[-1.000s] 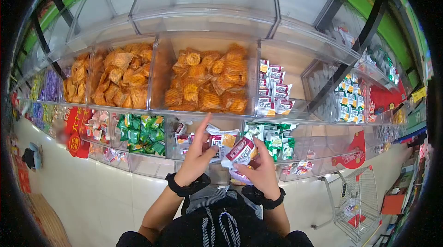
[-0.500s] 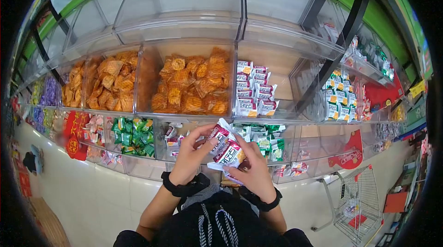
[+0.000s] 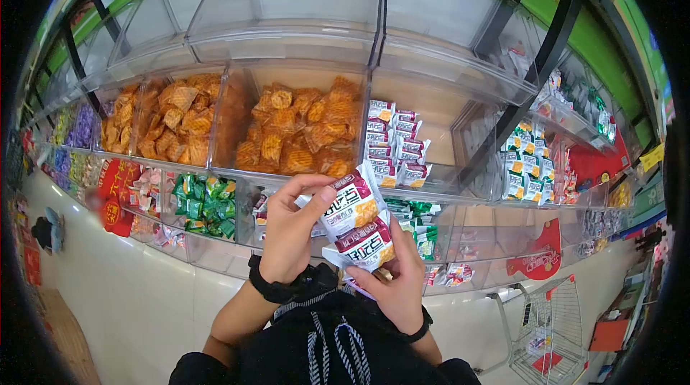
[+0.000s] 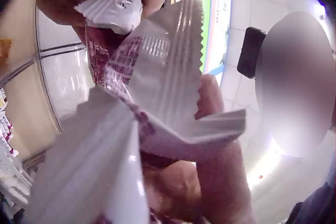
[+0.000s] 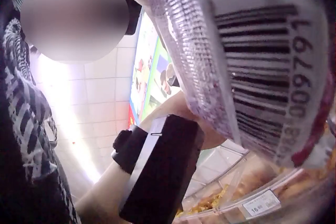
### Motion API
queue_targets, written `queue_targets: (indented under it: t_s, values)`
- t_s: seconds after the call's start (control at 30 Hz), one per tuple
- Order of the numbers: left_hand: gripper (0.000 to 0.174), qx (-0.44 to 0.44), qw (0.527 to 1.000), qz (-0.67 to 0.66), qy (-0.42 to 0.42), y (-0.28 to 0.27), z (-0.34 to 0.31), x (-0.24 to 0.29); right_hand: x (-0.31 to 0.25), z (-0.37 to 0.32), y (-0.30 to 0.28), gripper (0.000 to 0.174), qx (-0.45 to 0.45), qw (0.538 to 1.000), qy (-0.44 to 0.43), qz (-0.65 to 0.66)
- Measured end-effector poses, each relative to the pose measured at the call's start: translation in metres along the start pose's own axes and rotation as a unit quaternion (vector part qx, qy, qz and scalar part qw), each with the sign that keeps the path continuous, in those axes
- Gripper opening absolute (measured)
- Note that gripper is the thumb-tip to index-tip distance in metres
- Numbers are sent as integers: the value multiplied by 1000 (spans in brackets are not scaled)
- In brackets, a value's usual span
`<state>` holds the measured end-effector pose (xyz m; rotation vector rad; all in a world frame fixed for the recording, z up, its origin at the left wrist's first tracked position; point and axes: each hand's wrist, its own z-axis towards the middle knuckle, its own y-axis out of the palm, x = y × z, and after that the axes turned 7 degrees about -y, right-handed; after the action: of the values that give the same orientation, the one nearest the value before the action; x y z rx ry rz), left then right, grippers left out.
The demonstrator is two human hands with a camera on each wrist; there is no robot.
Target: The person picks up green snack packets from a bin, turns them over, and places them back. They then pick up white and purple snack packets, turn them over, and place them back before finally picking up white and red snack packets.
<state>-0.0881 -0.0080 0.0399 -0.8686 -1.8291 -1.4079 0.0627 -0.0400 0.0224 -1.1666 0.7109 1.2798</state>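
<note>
Two white-and-maroon snack packets with orange pictures are held over the lower bins in the head view, in front of the dark top. My left hand (image 3: pixel 284 223) grips the upper packet (image 3: pixel 352 205) from the left, thumb on its front. From the right, my right hand (image 3: pixel 399 284) holds the lower packet (image 3: pixel 365 245), thumb at its bottom end. The packets overlap, printed faces up. In the left wrist view, white crimped wrapper ends (image 4: pixel 163 61) cover much of the fingers. A barcode (image 5: pixel 262 71) on a packet's back fills the right wrist view's upper right.
Behind the hands, clear bins hold orange bagged snacks (image 3: pixel 298 130) and stacked white-and-maroon packets (image 3: pixel 395 140). Lower bins carry green packets (image 3: pixel 205 202). A shopping cart (image 3: pixel 546 335) stands on the floor at right. Red signs (image 3: pixel 537 252) hang on the bin fronts.
My left index finger was stretched out and is now bent at the upper packet. The two packets have come together and turned face up. The view has shifted slightly right.
</note>
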Motion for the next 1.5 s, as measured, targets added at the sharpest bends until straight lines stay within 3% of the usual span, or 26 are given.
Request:
queue_targets:
  t_s: [0.97, 1.13, 1.23, 1.33, 1.37, 1.43, 1.47, 1.5]
  values:
    - [18, 43, 997, 56, 24, 8, -1, -23, 15, -18, -18, 70, 39, 999, -22, 22]
    - [17, 32, 997, 65, 32, 14, -4, -31, 11, -21, -11, 61, 84, 974, 32, 208]
    - [17, 18, 995, 97, 22, 18, -10, -37, 9, -19, -9, 59, 81, 976, 54, 196]
    - [23, -59, 997, 7, -51, 19, -15, -41, 20, -19, -6, 59, 100, 980, 21, 173]
    - [23, -58, 997, 7, -53, 19, -16, -40, 20, -18, -6, 59, 100, 980, 22, 173]
    - [30, -154, 988, 7, -18, 16, -19, -38, 19, -16, -4, 59, 113, 985, -9, 129]
    - [38, -175, 980, 97, 3, 14, -21, -34, 18, -17, -5, 59, 107, 988, 3, 113]
    - [38, -173, 980, 96, 2, 13, -21, -33, 18, -18, -4, 59, 106, 988, 5, 113]
